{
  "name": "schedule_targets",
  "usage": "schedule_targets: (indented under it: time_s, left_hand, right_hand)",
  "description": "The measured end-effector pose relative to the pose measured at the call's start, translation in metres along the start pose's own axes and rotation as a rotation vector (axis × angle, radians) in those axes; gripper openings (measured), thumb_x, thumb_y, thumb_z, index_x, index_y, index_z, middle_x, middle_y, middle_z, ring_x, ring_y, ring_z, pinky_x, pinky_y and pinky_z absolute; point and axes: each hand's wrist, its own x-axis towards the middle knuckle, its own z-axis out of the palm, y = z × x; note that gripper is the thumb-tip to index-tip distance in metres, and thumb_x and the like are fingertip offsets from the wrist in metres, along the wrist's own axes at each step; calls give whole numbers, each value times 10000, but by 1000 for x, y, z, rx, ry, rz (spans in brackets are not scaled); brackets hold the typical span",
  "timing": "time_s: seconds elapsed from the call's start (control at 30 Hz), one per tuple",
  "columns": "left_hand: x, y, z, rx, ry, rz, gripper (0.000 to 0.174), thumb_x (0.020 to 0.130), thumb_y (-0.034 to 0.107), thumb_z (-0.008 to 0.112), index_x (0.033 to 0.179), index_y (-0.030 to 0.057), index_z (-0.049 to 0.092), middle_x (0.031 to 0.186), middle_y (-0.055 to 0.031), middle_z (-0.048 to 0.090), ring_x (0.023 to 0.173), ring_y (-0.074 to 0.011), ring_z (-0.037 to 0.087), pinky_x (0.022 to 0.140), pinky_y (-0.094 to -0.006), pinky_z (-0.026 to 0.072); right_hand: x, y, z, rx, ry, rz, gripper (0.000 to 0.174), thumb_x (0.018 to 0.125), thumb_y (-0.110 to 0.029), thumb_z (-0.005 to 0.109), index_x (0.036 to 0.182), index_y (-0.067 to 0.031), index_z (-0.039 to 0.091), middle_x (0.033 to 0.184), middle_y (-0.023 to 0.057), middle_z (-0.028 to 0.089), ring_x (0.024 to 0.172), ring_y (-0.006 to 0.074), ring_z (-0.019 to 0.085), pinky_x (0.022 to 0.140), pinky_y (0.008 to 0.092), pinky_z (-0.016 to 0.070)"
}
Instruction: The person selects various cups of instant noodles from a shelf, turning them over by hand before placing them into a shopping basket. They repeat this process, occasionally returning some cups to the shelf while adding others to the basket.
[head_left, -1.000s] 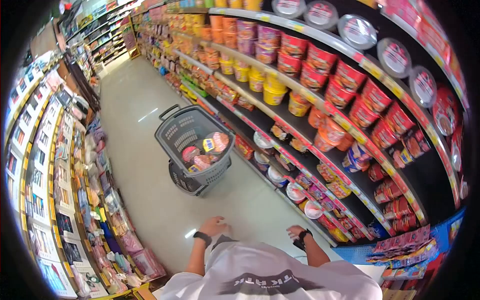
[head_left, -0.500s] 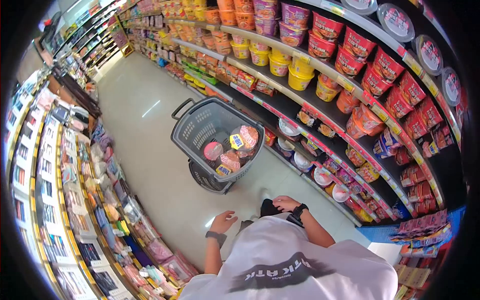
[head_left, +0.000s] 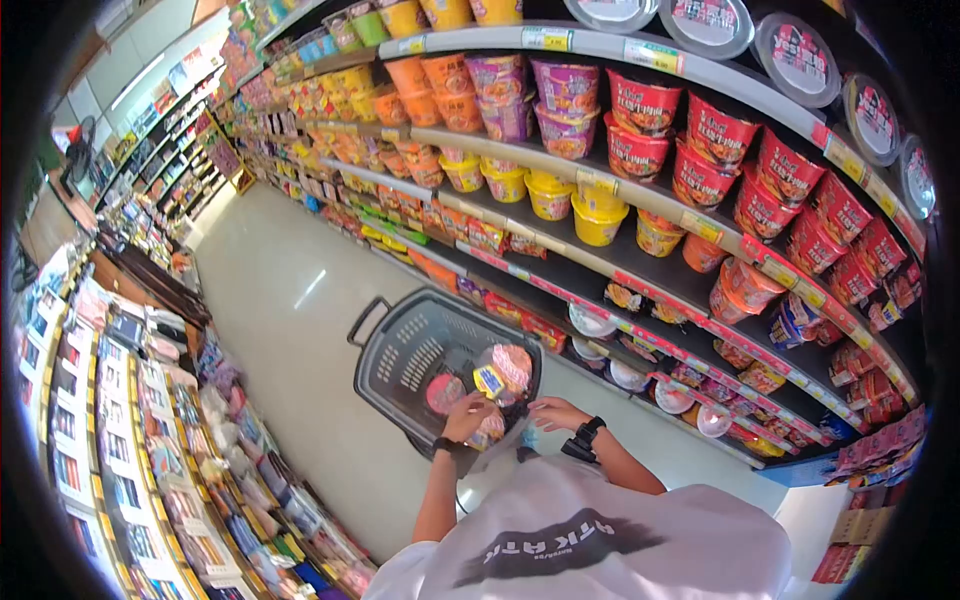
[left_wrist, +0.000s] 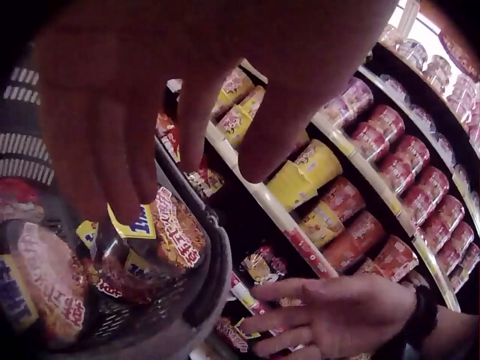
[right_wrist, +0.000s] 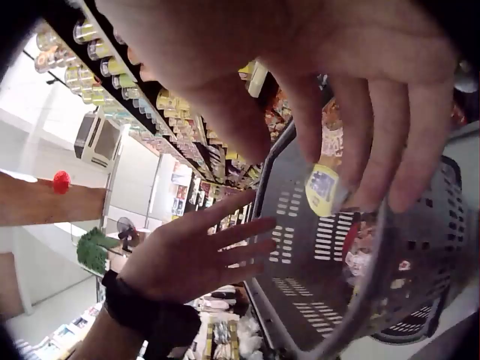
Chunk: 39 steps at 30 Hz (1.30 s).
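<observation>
A grey plastic basket [head_left: 400,345] stands on the aisle floor in front of the person, holding several packaged noodle bowls [head_left: 511,368] with pink and yellow labels. The left hand [head_left: 467,417] is over the basket's near end, above the bowls, its fingers loosely bent and gripping nothing visible. Beside the basket's near right corner, the right hand [head_left: 560,413] has its fingers extended and holds nothing. In the left wrist view, the fingers of the left hand [left_wrist: 142,112] hang over a bowl [left_wrist: 176,232]. The right wrist view shows the right hand [right_wrist: 352,97] above the basket rim.
Shelves of cup noodles [head_left: 645,110] run along the right, with red, purple, orange and yellow tubs. Packaged goods [head_left: 120,440] line low shelves on the left. Tiled floor [head_left: 270,270] stretches down the aisle between them. A hanging rack of packets [head_left: 880,445] is at the lower right.
The basket is nearer the person in view. The left hand has moved forward from beside the body to over the bowls, and the right hand has come close to the basket's edge.
</observation>
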Motion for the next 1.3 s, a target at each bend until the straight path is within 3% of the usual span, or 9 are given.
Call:
schedule_targets:
  time_s: [0.1,0.27,0.37,0.47,0.57,0.73,0.83,0.97,1.3]
  left_hand:
    - [87,-69,-16,195,-20,20,590,825,188,714,1323,-47,502,1144,-156,642,1050,-237,615,896,-341,487]
    - [141,-42,-9,648,164,-106,715,767,297,749,1341,-40,488,1232,-280,605,1153,-351,601,928,-390,488]
    - [167,-66,-17,462,-76,-288,742,744,362,749,1331,-8,487,1238,-258,607,1171,-414,579,992,-458,465]
    - [149,-45,-12,428,-26,-266,684,768,302,734,1319,-19,489,1193,-236,639,1144,-382,606,977,-438,472]
    - [164,-133,-13,226,182,-174,637,770,237,732,1308,-16,503,1193,-221,637,1145,-363,606,972,-419,470]
    - [81,-43,-17,426,342,-164,475,784,109,723,1222,29,557,1165,-179,640,1115,-308,610,957,-395,478]
    - [29,-39,-10,-133,475,121,455,782,55,718,1209,34,564,1168,-171,640,1103,-299,620,931,-386,493]
    - [-40,-27,-1,-202,603,317,388,801,-65,671,1162,17,558,1073,-74,633,994,-168,599,877,-318,485]
    - [-215,51,63,-366,337,34,431,830,28,706,1239,-23,581,1196,-100,624,1134,-187,580,938,-332,485]
  right_hand:
    - [39,-21,5,209,-102,23,486,937,-334,652,1360,-147,505,1306,92,562,1096,257,611,864,408,544]
    - [95,0,23,246,-221,186,630,903,-347,680,1425,-154,385,1373,112,503,1107,327,592,886,412,535]
    - [80,-27,33,216,-92,181,701,867,-312,730,1436,-170,346,1358,96,510,1150,327,568,885,387,536]
    - [95,-10,31,253,-99,201,707,855,-266,737,1429,-188,331,1310,64,549,1125,267,593,873,365,543]
    - [89,-11,35,279,-46,167,619,860,-230,720,1371,-193,373,1277,46,572,1112,224,605,884,365,539]
    - [67,3,40,490,30,2,541,897,-211,688,1344,-181,385,1253,79,586,1120,240,615,894,368,540]
    - [48,-2,48,456,40,-82,549,931,-208,653,1378,-195,334,1241,100,597,1104,262,633,908,377,539]
    - [-16,-8,63,491,-26,-141,714,911,-202,679,1472,-189,237,1200,109,644,973,232,681,864,359,559]
    - [-191,7,77,191,-63,-8,529,949,-254,650,1319,34,404,1140,227,654,1020,255,680,913,343,539]
